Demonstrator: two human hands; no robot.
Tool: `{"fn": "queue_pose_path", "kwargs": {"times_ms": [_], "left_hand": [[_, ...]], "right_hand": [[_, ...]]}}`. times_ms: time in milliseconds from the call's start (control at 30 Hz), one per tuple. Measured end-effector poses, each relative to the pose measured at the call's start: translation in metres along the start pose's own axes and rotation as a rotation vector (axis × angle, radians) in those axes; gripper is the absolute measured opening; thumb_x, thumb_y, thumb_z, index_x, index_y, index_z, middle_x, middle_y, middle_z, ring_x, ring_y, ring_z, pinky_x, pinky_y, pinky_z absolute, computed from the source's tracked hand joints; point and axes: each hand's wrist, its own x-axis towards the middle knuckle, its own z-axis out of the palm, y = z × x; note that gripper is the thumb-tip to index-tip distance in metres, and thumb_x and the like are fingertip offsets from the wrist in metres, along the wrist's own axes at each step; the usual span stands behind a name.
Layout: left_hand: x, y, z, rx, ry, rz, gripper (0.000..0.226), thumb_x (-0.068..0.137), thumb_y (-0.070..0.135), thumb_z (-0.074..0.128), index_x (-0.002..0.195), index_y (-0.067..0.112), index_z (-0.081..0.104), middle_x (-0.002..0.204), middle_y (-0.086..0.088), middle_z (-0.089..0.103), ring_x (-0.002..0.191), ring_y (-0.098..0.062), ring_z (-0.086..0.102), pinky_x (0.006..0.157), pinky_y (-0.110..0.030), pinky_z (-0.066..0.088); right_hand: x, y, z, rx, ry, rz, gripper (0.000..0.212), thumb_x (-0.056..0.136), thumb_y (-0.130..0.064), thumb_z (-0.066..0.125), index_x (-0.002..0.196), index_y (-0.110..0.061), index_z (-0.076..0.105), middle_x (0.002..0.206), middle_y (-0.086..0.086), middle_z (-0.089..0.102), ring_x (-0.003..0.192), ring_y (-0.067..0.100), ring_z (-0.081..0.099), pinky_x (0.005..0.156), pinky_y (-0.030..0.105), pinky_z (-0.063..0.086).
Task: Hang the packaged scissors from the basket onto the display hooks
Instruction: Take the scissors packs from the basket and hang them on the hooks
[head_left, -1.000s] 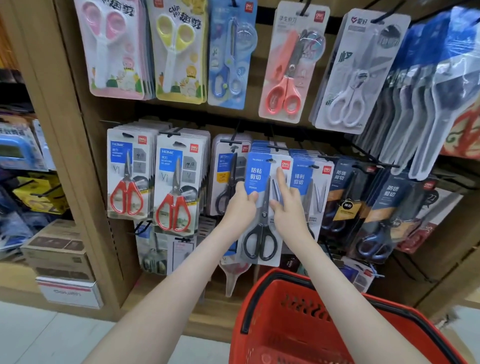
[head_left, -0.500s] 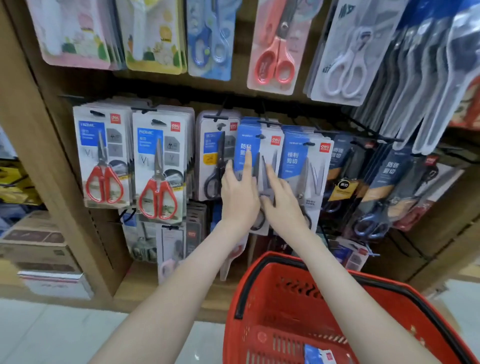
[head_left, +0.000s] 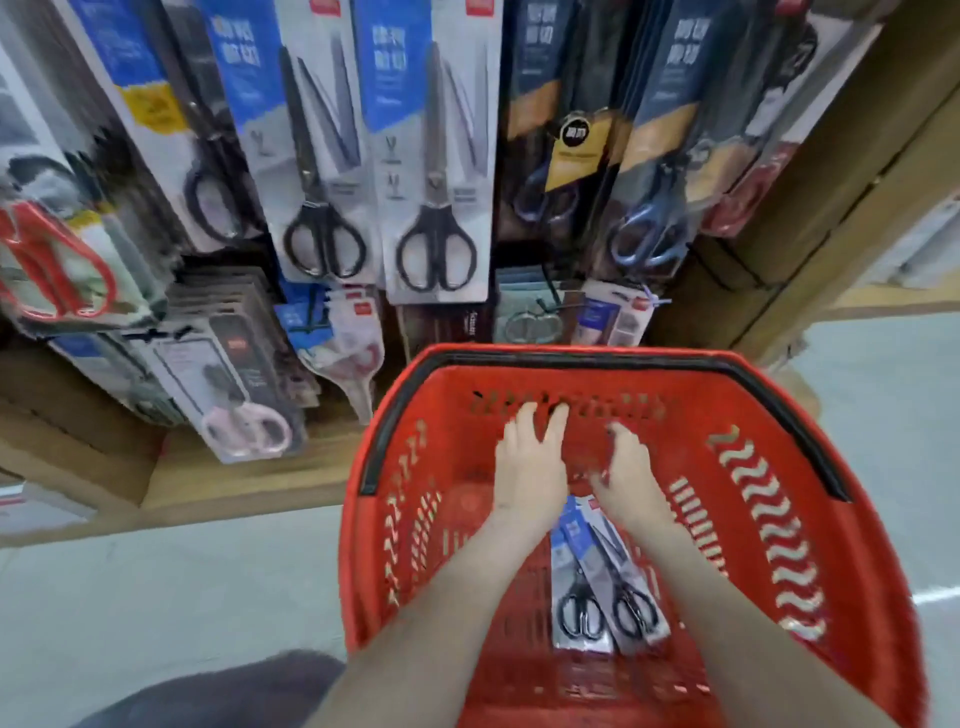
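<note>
Left hand, fingers spread and empty, and right hand, fingers loosely curled with its grip unclear, are apart inside the red basket. Two scissors packs lie on the basket floor with their long axis from 6 to 12 o'clock. Black handles point to 6, and the blue-and-white card tops lie by the right wrist. Hanging packs fill 12 o'clock.

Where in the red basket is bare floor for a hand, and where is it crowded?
Bare floor lies between the basket's left wall and the left hand, and between the right hand and the right wall. The middle is crowded: two scissor packs lie between the forearms.
</note>
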Motion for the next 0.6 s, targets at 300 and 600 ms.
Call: {"fn": "queue_pose_path", "kwargs": {"times_ms": [300,600], "left_hand": [[-0.035,-0.061,0.174,0.202,-0.900,-0.216,0.080,0.098,0.041,0.047,0.154,0.027,-0.008,0.163,-0.011,-0.003,0.149,-0.032,-0.001,0.120,-0.049,0.002],[-0.044,-0.079,0.219,0.042,-0.951,-0.092,0.117,0.082,0.022,0.069,0.147,0.023,-0.029,0.155,-0.002,-0.033,0.141,-0.018,-0.033,0.118,-0.045,-0.016]], "right_hand": [[-0.022,0.130,0.088,-0.180,-0.646,0.360,0.120,0.077,-0.058,0.070,0.152,-0.009,-0.010,0.160,0.020,0.000,0.148,0.036,0.006,0.118,0.043,0.018],[-0.007,0.138,0.121,-0.060,-0.340,0.789,0.099,0.073,-0.047,0.077,0.142,-0.002,0.022,0.139,0.019,0.038,0.132,0.036,0.035,0.105,0.044,0.035]]}}
